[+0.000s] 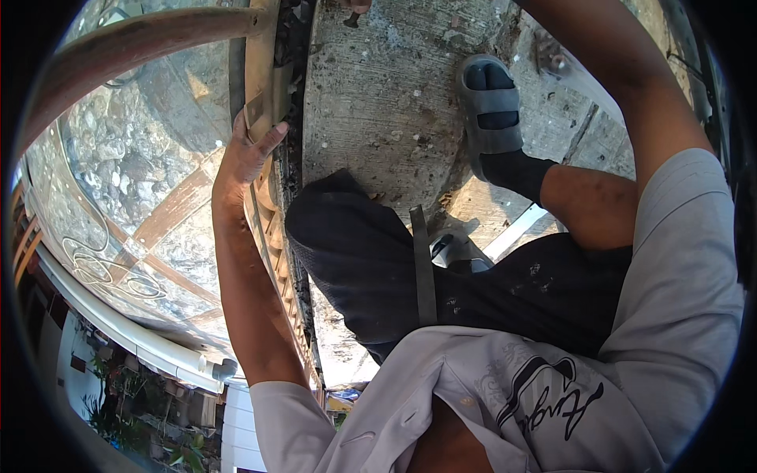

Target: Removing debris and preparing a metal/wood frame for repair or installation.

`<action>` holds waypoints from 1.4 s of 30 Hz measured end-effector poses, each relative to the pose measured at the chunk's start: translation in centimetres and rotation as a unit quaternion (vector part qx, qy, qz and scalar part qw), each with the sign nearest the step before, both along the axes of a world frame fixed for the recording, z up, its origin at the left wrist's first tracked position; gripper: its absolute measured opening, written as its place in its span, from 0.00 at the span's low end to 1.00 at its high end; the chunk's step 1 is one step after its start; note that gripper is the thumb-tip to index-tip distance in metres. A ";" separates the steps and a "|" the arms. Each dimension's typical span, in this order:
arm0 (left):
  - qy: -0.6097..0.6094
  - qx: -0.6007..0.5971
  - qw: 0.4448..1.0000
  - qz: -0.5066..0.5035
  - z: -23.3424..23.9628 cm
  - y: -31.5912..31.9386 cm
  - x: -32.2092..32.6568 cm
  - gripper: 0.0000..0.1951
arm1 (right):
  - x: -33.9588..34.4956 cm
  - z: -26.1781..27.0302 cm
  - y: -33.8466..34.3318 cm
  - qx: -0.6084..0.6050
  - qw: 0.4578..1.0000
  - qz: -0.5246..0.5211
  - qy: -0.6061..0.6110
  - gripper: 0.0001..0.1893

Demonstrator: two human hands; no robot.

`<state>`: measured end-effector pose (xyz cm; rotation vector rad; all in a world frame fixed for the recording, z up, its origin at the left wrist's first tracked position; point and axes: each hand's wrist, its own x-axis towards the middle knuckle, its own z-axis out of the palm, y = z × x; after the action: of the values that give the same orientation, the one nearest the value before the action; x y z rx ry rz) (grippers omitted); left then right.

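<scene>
My left hand (254, 156) is at the wooden rail (260, 65), its thumb and fingers on either side of a small flat brown plate (254, 112). The plate lies against the rail and shows a dark hole or spot. At the top edge, only the fingertips of my right hand (356, 5) show, around a small dark piece with a flared end (352, 20). The rest of that hand and piece is cut off. A flat dark bar (423, 266) lies across my thigh.
A thick curved wooden piece (148, 44) joins the rail at upper left. Rough concrete (378, 112) spreads under my sandalled foot (491, 106). Beyond the rail, lower paving holds a coiled cable (115, 269). A white pipe (130, 340) and plants stand at lower left.
</scene>
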<state>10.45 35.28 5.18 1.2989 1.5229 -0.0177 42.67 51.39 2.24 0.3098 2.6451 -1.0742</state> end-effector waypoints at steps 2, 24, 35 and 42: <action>0.011 -0.064 0.998 -0.001 -1.3 2.1 2.5 0.42 | 1.8 -3.6 0.6 0.108 0.994 0.012 0.012 0.13; 0.067 0.018 0.997 -0.025 -4.6 1.9 2.0 0.21 | -17.2 -16.2 -1.6 0.092 0.973 -0.068 -0.201 0.17; 0.106 0.053 0.992 -0.047 -4.4 1.7 2.3 0.19 | -18.3 -18.3 -1.3 0.123 0.975 -0.078 -0.168 0.18; 0.086 0.022 0.996 -0.010 -4.2 1.9 2.7 0.18 | -14.9 -16.4 -2.2 0.174 0.968 -0.158 -0.087 0.18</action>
<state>13.18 37.21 0.96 1.3767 1.6645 -0.1115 27.77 49.15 -14.20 0.8803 2.6691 -0.6143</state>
